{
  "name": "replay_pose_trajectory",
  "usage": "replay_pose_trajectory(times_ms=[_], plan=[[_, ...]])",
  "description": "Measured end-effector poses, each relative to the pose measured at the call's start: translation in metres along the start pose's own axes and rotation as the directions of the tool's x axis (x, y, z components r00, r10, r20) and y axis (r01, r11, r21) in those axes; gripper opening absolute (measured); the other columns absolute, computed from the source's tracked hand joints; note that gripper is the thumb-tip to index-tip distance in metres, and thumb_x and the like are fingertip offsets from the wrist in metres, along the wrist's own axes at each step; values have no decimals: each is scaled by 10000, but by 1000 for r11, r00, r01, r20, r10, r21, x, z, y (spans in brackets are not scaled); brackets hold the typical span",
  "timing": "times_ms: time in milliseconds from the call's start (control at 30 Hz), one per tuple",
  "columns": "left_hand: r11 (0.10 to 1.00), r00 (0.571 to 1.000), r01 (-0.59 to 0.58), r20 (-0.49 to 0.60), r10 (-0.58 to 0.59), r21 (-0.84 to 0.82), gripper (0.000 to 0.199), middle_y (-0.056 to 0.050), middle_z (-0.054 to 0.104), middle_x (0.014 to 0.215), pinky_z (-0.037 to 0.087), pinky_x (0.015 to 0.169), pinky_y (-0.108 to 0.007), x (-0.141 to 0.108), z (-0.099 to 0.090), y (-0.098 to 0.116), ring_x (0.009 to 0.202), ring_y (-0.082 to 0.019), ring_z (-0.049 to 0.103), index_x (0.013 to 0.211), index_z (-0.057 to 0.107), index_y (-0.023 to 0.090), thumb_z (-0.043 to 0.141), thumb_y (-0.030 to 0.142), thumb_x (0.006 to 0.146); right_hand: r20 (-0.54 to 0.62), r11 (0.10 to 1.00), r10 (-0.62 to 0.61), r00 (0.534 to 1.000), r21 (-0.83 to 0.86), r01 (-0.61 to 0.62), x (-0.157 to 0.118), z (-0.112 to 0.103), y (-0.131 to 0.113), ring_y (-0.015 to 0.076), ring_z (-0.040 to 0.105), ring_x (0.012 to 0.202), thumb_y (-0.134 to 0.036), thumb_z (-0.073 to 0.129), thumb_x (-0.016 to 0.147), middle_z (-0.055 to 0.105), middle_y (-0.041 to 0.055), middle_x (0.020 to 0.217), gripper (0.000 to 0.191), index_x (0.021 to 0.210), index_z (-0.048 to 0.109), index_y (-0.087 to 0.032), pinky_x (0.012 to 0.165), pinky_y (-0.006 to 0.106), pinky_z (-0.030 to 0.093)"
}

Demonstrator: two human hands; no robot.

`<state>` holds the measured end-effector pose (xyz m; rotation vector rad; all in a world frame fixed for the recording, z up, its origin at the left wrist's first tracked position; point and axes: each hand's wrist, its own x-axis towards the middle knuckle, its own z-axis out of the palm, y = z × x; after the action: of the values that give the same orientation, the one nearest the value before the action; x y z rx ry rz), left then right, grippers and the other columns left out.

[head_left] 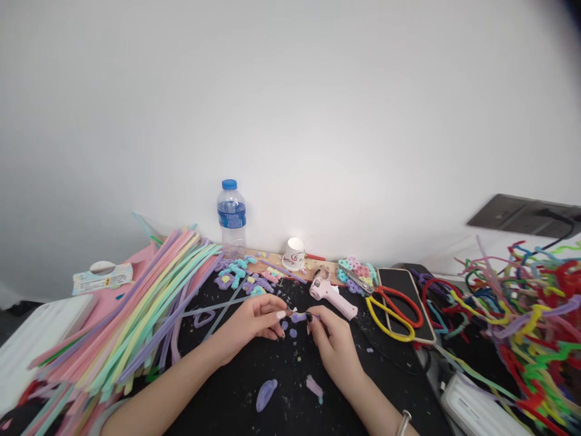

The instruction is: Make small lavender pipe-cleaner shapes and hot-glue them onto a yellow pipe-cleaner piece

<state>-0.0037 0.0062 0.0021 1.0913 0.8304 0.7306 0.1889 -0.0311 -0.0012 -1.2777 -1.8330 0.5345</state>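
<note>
Between my two hands is a short purple fuzzy pipe-cleaner piece (298, 317). My left hand (256, 321) pinches its left end between thumb and forefinger. The fingertips of my right hand (334, 342) are closed on the right end. Just below it, small purple fuzzy bits (293, 333) lie on the black work surface (218, 399). Nearer to me are a purple oval fuzzy piece (266, 395) and a pale purple strip (313, 387). Behind my hands rests a pink hot glue gun (333, 297).
Pastel pipe cleaners (136, 321) are piled at left, bright tangled ones (535, 327) at right. Along the wall stand a water bottle (232, 218) and paper cup (295, 254). Red-and-yellow scissors (394, 315) lie over a phone (399, 284). Fuzzy flowers (358, 272) sit nearby.
</note>
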Motion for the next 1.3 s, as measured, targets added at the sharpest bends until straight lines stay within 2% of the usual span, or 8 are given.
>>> replay_pose_trajectory(times_ms=[67, 167, 267, 367, 600, 1133, 1233, 1300], plan=[[1000, 999, -25, -31, 25, -3, 228, -25, 634, 880, 480, 638, -237, 1, -1, 0, 664, -107, 605, 941, 586, 173, 632, 309, 764, -34, 1000, -6, 999, -11, 5, 0, -1, 0, 141, 522, 603, -188, 398, 893, 556, 12, 657, 186, 809, 563, -166, 568, 231, 391], [997, 998, -42, -43, 45, 65, 227, -15, 634, 775, 474, 621, -236, 3, -1, -1, 640, -115, 600, 930, 599, 164, 610, 335, 780, -48, 1000, -19, 999, -20, 18, 0, -1, 0, 141, 524, 599, -190, 398, 893, 561, 15, 655, 195, 811, 573, -163, 569, 232, 397], [979, 997, -69, 30, 65, 193, 227, 2, 615, 649, 461, 593, -232, 2, 1, -1, 590, -122, 592, 901, 609, 147, 594, 346, 790, -31, 999, -45, 999, -20, 44, -1, -1, 0, 135, 523, 585, -182, 399, 894, 561, 11, 648, 198, 819, 581, -164, 560, 229, 397], [948, 989, -137, 101, 112, 287, 216, 2, 602, 657, 447, 588, -224, -1, 5, 1, 574, -111, 571, 839, 620, 134, 559, 340, 815, -13, 996, -84, 996, -11, 84, -1, -1, 0, 133, 527, 590, -171, 404, 893, 562, 10, 655, 194, 819, 583, -166, 563, 226, 402], [927, 979, -189, 133, 153, 324, 230, 7, 582, 693, 421, 569, -213, -4, 7, 3, 544, -92, 525, 776, 607, 138, 504, 332, 842, 20, 995, -104, 994, 2, 104, -2, 0, 0, 140, 537, 602, -164, 414, 888, 573, 17, 662, 196, 848, 606, -167, 566, 236, 418], [865, 962, -238, 228, 149, 442, 198, 28, 507, 657, 421, 580, -223, -8, 10, 5, 519, -99, 502, 697, 589, 161, 487, 262, 833, 231, 999, -30, 972, 43, 21, -1, 0, -3, 118, 476, 550, -177, 366, 915, 486, -26, 578, 267, 696, 517, -186, 534, 218, 373], [874, 966, -231, 211, 152, 428, 196, 21, 514, 685, 425, 557, -218, -7, 8, 4, 517, -97, 493, 710, 589, 159, 489, 276, 832, 213, 1000, -3, 977, -1, 3, 0, -1, -3, 129, 500, 575, -175, 380, 904, 521, -21, 623, 170, 858, 543, -188, 547, 224, 394], [878, 971, -229, 167, 174, 420, 207, 16, 521, 698, 425, 546, -217, -5, 6, 3, 521, -99, 488, 724, 587, 158, 484, 299, 836, 134, 998, 13, 991, -63, -5, 2, -6, 1, 142, 531, 632, -173, 382, 895, 569, 7, 735, 188, 1033, 510, -184, 595, 241, 424]])
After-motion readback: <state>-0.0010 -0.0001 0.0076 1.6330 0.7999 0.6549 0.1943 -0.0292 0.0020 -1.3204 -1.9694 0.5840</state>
